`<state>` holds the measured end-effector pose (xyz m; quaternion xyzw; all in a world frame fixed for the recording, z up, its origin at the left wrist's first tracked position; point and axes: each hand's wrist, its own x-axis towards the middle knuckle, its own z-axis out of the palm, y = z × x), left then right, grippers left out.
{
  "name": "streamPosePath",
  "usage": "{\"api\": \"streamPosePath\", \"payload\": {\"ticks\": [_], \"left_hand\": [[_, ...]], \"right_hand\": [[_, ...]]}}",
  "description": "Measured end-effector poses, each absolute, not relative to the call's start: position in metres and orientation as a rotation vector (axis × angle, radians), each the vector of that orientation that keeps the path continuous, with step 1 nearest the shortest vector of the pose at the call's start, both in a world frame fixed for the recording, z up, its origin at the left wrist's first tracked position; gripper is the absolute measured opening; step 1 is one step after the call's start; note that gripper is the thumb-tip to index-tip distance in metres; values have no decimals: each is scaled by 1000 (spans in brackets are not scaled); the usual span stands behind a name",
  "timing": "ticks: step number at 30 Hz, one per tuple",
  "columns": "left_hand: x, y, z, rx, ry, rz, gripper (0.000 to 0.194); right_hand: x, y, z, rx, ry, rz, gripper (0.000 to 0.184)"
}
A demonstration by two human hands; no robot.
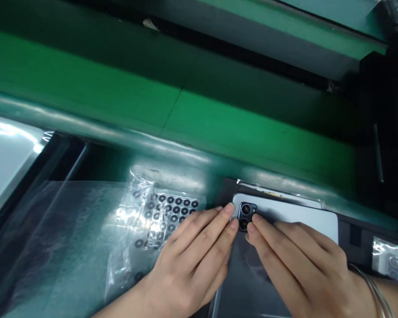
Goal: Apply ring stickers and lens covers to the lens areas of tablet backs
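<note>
Both hands, left (192,265) and right (301,265), press closed fingertips around the dark camera module (247,216) on a pale phone-like device (285,212).

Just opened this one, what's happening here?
Someone is working with both bare hands on a flat, pale device with a dark camera block at one corner. The left hand has its fingertips at the edge beside the block, and the right hand has its fingertips at the block itself. To the left lie clear plastic sheets and rows of small black rings. Whether anything small is between the fingers can't be made out.
</note>
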<state>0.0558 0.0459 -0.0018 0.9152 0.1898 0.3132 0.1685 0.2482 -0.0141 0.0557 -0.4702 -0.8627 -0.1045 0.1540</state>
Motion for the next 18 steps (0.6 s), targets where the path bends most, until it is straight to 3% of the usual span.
{"api": "streamPosePath", "payload": {"ticks": [18], "left_hand": [[55,45,-4,2622,483,990,27]], "right_hand": [[248,-8,57,-1417,-2323,-114,25]]}}
